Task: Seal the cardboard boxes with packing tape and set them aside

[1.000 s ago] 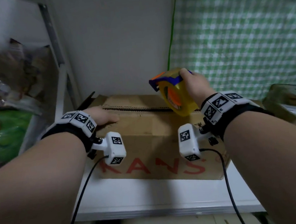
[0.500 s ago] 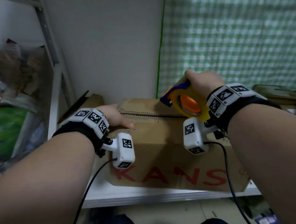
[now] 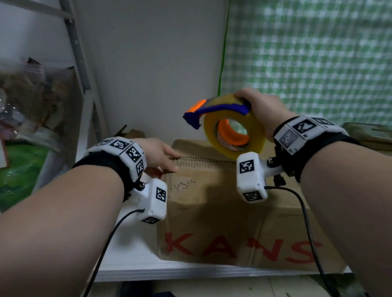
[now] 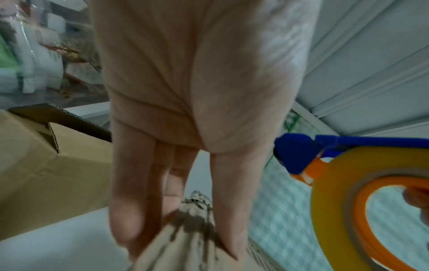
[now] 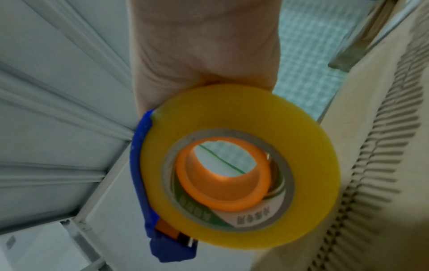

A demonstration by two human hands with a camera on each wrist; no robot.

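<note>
From my remote seat, I look down past two bare forearms, each wearing a black wristband with white marker blocks and a small white camera unit.

A brown corrugated cardboard box with red block letters on its near side (image 3: pixel 220 208) sits on a white desk (image 3: pixel 133 257), its front face hanging slightly over the desk's near edge. The top flaps lie flat and meet at a seam that runs left to right, where the fluted edge shows.

My left hand (image 3: pixel 159 155) rests on the box top near its left end, fingers (image 4: pixel 130 201) straight and held together, tips pressing the cardboard beside the seam. It grips nothing.

My right hand (image 3: pixel 262 111) is raised above the right part of the box, fingers curled round a yellowish roll of clear packing tape in a blue and orange plastic hand dispenser (image 3: pixel 232 128). The roll stands on edge, its orange core facing me, and the blue cutter end points left. The roll is in the air, clear of the box.

A second plain cardboard box (image 4: pixel 46 165) stands behind and left of the first. Metal shelving holding plastic bags (image 3: pixel 17 98) is at the left, and a green checked curtain (image 3: pixel 324 52) hangs at the right.
</note>
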